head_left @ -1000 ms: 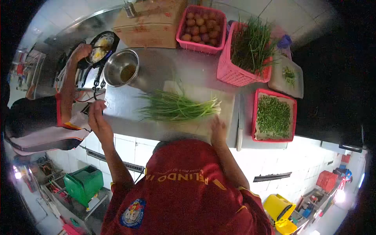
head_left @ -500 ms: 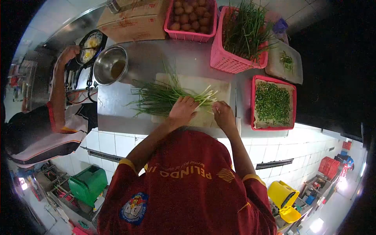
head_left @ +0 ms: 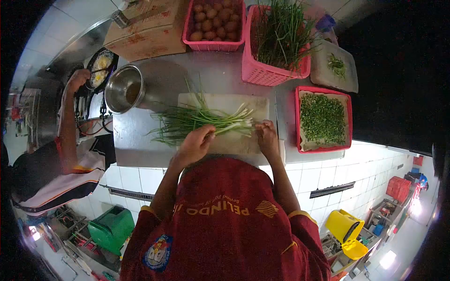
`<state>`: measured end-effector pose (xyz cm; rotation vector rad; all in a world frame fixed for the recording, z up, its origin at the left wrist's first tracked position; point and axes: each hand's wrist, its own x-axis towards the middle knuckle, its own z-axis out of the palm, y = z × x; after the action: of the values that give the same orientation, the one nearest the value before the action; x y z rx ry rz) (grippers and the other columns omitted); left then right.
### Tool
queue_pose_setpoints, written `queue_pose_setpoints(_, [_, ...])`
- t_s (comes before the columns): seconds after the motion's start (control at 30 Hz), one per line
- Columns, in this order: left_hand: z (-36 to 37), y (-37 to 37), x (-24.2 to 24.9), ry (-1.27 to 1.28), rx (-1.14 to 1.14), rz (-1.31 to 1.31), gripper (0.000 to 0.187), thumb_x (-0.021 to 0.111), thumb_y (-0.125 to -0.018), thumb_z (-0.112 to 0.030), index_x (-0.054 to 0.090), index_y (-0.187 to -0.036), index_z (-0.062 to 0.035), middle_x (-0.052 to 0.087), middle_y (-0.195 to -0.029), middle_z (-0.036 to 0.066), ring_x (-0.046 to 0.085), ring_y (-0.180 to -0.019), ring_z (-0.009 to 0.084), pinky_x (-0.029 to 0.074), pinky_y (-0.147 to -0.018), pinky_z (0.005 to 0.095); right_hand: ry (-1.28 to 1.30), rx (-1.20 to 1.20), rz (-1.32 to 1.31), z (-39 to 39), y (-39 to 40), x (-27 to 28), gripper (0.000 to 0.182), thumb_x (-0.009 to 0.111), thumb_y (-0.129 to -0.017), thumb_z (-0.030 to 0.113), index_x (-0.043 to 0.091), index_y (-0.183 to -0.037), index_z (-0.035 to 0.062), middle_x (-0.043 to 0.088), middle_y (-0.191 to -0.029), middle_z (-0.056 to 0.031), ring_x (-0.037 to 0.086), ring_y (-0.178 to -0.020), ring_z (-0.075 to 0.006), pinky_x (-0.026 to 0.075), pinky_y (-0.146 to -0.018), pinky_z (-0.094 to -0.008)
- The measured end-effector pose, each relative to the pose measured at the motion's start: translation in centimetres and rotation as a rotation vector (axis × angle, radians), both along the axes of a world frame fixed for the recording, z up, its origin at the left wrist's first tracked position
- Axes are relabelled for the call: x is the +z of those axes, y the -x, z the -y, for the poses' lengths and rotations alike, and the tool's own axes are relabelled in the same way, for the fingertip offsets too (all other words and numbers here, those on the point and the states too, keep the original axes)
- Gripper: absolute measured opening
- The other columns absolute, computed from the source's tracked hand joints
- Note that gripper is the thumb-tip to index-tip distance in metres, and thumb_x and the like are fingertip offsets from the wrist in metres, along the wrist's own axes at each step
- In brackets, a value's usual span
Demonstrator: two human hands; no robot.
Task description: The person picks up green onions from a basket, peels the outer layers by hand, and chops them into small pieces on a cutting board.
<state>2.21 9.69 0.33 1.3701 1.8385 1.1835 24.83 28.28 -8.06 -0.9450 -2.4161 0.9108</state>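
A bunch of long green onions (head_left: 187,119) lies across a pale cutting board (head_left: 234,143), its white ends pointing right. My left hand (head_left: 198,141) is at the near edge of the bunch, thumb and fingers pressed together; what they hold, if anything, is too small to tell. At the white ends is my right hand (head_left: 266,136), its fingers curled together, and their contents cannot be made out. To the right of the board stands a red tray of chopped greens (head_left: 323,117).
A metal bowl (head_left: 125,89) stands left of the board. Behind are a cardboard box (head_left: 150,30), a pink basket of round brown items (head_left: 213,45), a pink basket of greens (head_left: 269,70) and a clear container (head_left: 347,77). Another person's hand (head_left: 78,79) is at a pan (head_left: 101,70).
My left hand has come off the top of the bunch, moving left and toward me, and its fingers have closed. My right hand remains near the white ends. The whole view has shifted slightly.
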Motion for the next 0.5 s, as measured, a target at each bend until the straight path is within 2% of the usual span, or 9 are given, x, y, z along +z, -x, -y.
queue_pose_setpoints(0.1, [0.5,1.7,3.7,0.178,0.061,0.135,0.025,0.046,-0.102,-0.022,0.055,-0.104,0.0003,0.053,-0.076,0.008,0.049,-0.061,0.0150,0.040,-0.054,0.0306,-0.071,0.065,0.167,-0.5,-0.5,0.0,0.016,0.059,-0.085,0.005,0.065,-0.100,0.0020,0.061,-0.103,-0.0155,0.058,-0.100,-0.0352,0.049,-0.082,-0.0446])
queue_pose_setpoints(0.13, [0.7,2.1,3.9,0.150,0.053,0.214,0.025,0.045,-0.102,-0.023,0.055,-0.105,-0.0002,0.051,-0.076,0.006,0.046,-0.061,0.0128,0.039,-0.054,0.0298,-0.003,0.069,0.162,-0.4,-0.1,1.4,0.015,0.059,-0.086,0.006,0.065,-0.099,0.0019,0.062,-0.099,-0.0154,0.060,-0.096,-0.0348,0.050,-0.081,-0.0442])
queue_pose_setpoints(0.2, [1.2,2.9,4.2,0.091,0.043,0.368,0.027,0.044,-0.103,-0.025,0.055,-0.106,-0.0013,0.047,-0.074,0.001,0.040,-0.061,0.0084,0.037,-0.054,0.0283,0.134,0.086,0.153,0.0,0.9,7.3,0.014,0.059,-0.087,0.007,0.067,-0.098,0.0017,0.065,-0.092,-0.0152,0.062,-0.090,-0.0340,0.050,-0.080,-0.0436])
queue_pose_setpoints(0.3, [0.3,3.1,5.7,-0.080,0.061,0.621,0.027,0.043,-0.104,-0.026,0.056,-0.107,-0.0023,0.046,-0.075,-0.001,0.040,-0.063,0.0072,0.037,-0.057,0.0266,-0.004,0.194,0.012,0.8,2.6,12.9,0.011,0.060,-0.087,0.006,0.067,-0.094,0.0018,0.067,-0.084,-0.0144,0.064,-0.082,-0.0329,0.051,-0.076,-0.0424])
queue_pose_setpoints(0.33, [-0.2,3.2,6.3,-0.035,0.053,0.649,0.027,0.043,-0.104,-0.027,0.055,-0.107,-0.0029,0.045,-0.075,-0.001,0.040,-0.064,0.0073,0.037,-0.058,0.0266,0.077,0.227,-0.006,1.2,3.1,14.7,0.009,0.061,-0.087,0.006,0.067,-0.092,0.0017,0.067,-0.084,-0.0141,0.065,-0.080,-0.0312,0.051,-0.074,-0.0408])
queue_pose_setpoints(0.4, [-1.5,3.7,7.5,0.045,0.026,0.700,0.027,0.043,-0.104,-0.028,0.055,-0.108,-0.0042,0.044,-0.075,-0.001,0.040,-0.065,0.0075,0.038,-0.062,0.0265,0.224,0.287,-0.045,1.2,5.2,17.8,0.007,0.063,-0.087,0.007,0.067,-0.089,0.0015,0.067,-0.085,-0.0135,0.065,-0.076,-0.0279,0.051,-0.070,-0.0376])
queue_pose_setpoints(0.5, [-3.4,2.6,7.9,-0.009,-0.070,0.406,0.025,0.043,-0.103,-0.027,0.054,-0.111,-0.0062,0.045,-0.076,-0.002,0.041,-0.069,0.0080,0.038,-0.066,0.0253,0.321,0.411,-0.114,0.9,8.2,21.2,0.009,0.066,-0.086,0.007,0.065,-0.090,-0.0001,0.067,-0.078,-0.0116,0.063,-0.066,-0.0182,0.050,-0.062,-0.0326])
